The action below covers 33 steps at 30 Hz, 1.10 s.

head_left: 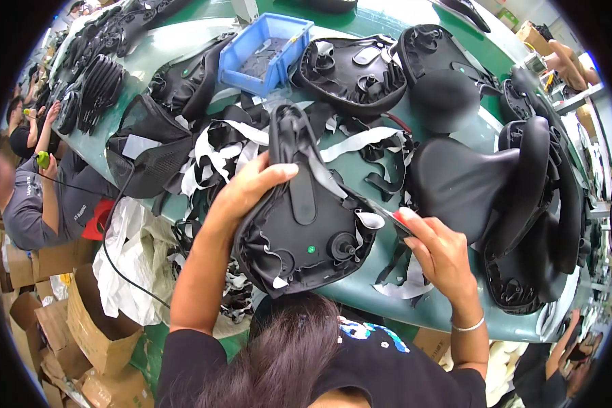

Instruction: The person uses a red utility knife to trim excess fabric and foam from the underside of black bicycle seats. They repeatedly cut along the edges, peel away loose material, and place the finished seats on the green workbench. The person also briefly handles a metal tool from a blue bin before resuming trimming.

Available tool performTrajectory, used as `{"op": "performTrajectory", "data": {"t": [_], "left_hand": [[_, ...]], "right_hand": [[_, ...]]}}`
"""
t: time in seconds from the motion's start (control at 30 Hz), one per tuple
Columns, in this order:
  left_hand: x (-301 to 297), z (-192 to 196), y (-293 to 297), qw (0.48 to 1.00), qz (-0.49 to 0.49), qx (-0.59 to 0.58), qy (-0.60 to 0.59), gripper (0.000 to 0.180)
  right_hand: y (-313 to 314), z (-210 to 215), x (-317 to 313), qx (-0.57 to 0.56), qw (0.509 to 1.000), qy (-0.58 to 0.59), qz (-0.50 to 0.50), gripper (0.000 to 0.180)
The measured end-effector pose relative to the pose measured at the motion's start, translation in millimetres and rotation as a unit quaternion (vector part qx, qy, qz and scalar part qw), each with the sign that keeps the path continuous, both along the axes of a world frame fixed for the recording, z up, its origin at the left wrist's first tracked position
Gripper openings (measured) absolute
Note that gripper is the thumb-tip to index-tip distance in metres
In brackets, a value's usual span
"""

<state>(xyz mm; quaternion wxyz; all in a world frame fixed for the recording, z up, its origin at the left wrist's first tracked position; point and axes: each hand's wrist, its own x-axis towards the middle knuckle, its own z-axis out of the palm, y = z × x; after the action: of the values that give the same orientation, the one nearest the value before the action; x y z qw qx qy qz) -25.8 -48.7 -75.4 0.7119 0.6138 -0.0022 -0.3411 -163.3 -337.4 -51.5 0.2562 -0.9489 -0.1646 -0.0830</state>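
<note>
A black bicycle saddle (299, 248) is held underside up over the near edge of the table, its narrow nose pointing away from me. My left hand (255, 185) is closed round the nose, thumb laid across the underside. Folded cover edges and a loose pale strip run along the saddle's rim. Just right of the rim, my right hand (440, 253) pinches a slim tool with a red part (400, 216); its tip reaches the saddle's edge, and its exact kind is hard to make out. Black and white trimmed scraps (217, 153) lie to the left of the saddle.
A blue bin (262, 58) with dark pieces stands at the back. More saddles sit around: one upturned (350, 71) beside the bin, several stacked (523, 197) at right. Cardboard boxes (105, 319) and a white sack (136, 251) are on the floor at left. Co-workers (54, 197) work beyond.
</note>
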Motion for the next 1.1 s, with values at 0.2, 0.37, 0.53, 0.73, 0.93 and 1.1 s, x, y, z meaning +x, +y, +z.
{"op": "performTrajectory", "data": {"t": [0.2, 0.37, 0.53, 0.73, 0.93, 1.1], "left_hand": [[23.6, 17.0, -19.7, 0.994, -0.084, 0.065, -0.039, 0.034], [3.5, -2.6, -4.8, 0.999, 0.013, 0.043, -0.006, 0.030], [-43.2, -25.4, 5.9, 0.987, 0.162, 0.014, -0.007, 0.030], [-52.0, -13.6, 4.4, 0.772, 0.219, 0.390, -0.452, 0.030], [-49.0, 6.4, -66.4, 0.673, -0.123, 0.362, -0.632, 0.039], [-40.8, -11.2, -51.5, 0.769, -0.205, 0.233, -0.559, 0.028]], "right_hand": [[-3.2, 11.0, 11.5, -0.206, 0.977, 0.020, 0.044, 0.058], [34.2, -17.1, -46.9, -0.136, 0.983, 0.113, -0.055, 0.069], [57.9, -19.3, -86.2, -0.067, 0.978, 0.155, -0.122, 0.068], [32.6, -1.1, -65.2, 0.215, 0.949, 0.131, -0.192, 0.052], [35.1, 3.2, -54.6, 0.217, 0.951, 0.062, -0.214, 0.045], [22.9, -7.8, -47.4, 0.064, 0.988, 0.005, -0.144, 0.048]]}}
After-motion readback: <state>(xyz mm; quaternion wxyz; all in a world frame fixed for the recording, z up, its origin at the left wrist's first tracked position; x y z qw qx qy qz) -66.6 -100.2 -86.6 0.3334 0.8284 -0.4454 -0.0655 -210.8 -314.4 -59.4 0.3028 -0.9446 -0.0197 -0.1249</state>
